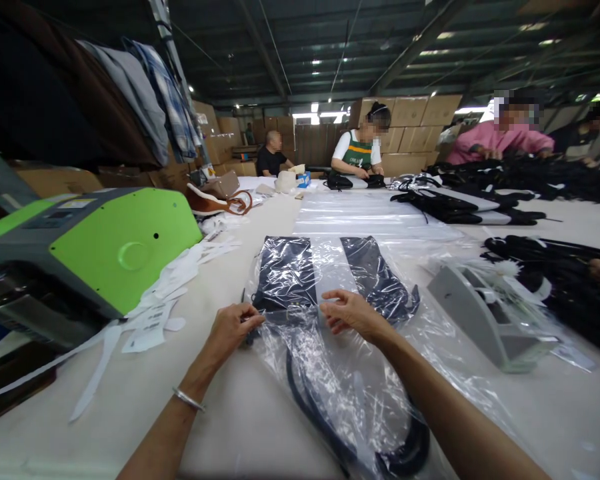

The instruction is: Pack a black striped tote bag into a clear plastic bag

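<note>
A clear plastic bag (360,393) lies in front of me on the table. Inside it is a folded black item with a pale grey middle band (286,270), its kind unclear. A thick black strap or cord (305,393) loops toward me under the plastic. At the left edge of the bag, my left hand (235,325) has thumb and forefinger closed on the plastic. My right hand (350,315) rests over the grey band, its fingers bent and slightly apart, touching the film. A silver bracelet (189,400) is on my left wrist.
A green machine (130,240) stands left, with paper label strips (153,327) beside it. A phone (20,380) lies near left. A grey holder (485,320) stands right. Flat plastic bags (370,217) and black goods (460,203) lie beyond. Several people work around the table.
</note>
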The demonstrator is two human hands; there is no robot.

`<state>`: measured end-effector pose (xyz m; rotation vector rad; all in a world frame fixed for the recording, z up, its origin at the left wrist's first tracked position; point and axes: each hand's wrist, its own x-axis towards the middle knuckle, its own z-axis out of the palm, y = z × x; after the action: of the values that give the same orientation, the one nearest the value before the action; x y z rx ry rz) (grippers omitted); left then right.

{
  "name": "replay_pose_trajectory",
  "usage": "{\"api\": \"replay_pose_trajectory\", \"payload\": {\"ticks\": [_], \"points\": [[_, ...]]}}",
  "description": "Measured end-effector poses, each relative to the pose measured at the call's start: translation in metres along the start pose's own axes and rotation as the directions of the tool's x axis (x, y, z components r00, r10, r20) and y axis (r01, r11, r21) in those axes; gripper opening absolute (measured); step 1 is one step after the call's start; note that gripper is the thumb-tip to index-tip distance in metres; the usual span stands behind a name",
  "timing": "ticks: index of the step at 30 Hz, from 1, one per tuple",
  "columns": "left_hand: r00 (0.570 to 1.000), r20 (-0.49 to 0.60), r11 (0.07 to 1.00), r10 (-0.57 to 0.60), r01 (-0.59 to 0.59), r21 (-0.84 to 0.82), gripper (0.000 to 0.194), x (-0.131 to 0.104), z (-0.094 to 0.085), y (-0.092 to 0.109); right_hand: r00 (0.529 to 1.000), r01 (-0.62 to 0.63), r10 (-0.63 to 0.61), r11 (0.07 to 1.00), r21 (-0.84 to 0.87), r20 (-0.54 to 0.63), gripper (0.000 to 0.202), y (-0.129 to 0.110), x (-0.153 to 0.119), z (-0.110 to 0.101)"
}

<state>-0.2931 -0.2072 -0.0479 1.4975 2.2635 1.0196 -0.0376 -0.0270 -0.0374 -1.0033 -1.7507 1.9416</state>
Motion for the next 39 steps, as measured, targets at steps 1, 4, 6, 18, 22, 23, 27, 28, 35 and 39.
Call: {"api": "replay_pose_trajectory", "payload": {"ticks": [1, 4, 6, 18, 22, 23, 27, 28, 35, 39], "points": [[1.0, -0.002, 1.0, 0.001, -0.001, -0.002, 0.026, 0.0, 0.0, 0.001, 1.0, 0.004, -0.004, 1.0, -0.001, -0.012, 0.053, -0.001, 0.002, 0.001], [1.0, 0.001, 1.0, -0.002, 0.002, -0.019, 0.025, -0.001, 0.0, 0.001, 1.0, -0.004, 0.002, 0.997, -0.079, -0.024, 0.045, -0.001, 0.006, 0.003], [1.0, -0.004, 0.999, 0.004, -0.004, -0.034, 0.025, -0.002, 0.0, 0.0, 1.0, -0.009, 0.006, 0.982, -0.19, -0.015, 0.029, -0.002, 0.008, 0.004], [0.998, -0.055, 0.998, 0.008, -0.005, 0.058, 0.034, -0.001, -0.004, -0.011, 0.973, 0.109, -0.216, 0.745, -0.658, -0.084, 0.015, 0.001, 0.011, -0.008], [0.992, -0.121, 0.969, -0.021, 0.05, 0.243, 0.037, 0.001, 0.006, -0.02, 0.955, 0.098, -0.28, 0.608, -0.788, -0.097, 0.015, 0.005, 0.013, -0.007], [0.99, -0.14, 0.958, -0.028, 0.066, 0.279, 0.037, 0.0, 0.008, -0.021, 0.951, 0.094, -0.293, 0.586, -0.805, -0.103, 0.015, 0.006, 0.013, -0.007], [0.978, -0.206, 0.948, -0.038, 0.101, 0.303, 0.037, -0.004, 0.012, -0.026, 0.937, 0.084, -0.323, 0.58, -0.811, -0.134, 0.014, 0.011, 0.015, -0.007], [0.973, -0.227, 0.952, -0.033, 0.099, 0.289, 0.036, -0.004, 0.012, -0.026, 0.937, 0.083, -0.322, 0.588, -0.804, -0.138, 0.013, 0.012, 0.015, -0.008], [0.961, -0.274, 0.949, 0.043, 0.046, 0.311, 0.027, 0.0, 0.014, -0.019, 0.961, 0.102, -0.255, 0.696, -0.711, -0.111, 0.04, 0.004, 0.014, -0.019], [0.967, -0.256, 0.957, 0.005, 0.069, 0.281, 0.026, 0.001, 0.014, -0.018, 0.987, 0.091, -0.146, 0.847, -0.524, -0.064, 0.053, 0.002, 0.018, -0.025]]}}
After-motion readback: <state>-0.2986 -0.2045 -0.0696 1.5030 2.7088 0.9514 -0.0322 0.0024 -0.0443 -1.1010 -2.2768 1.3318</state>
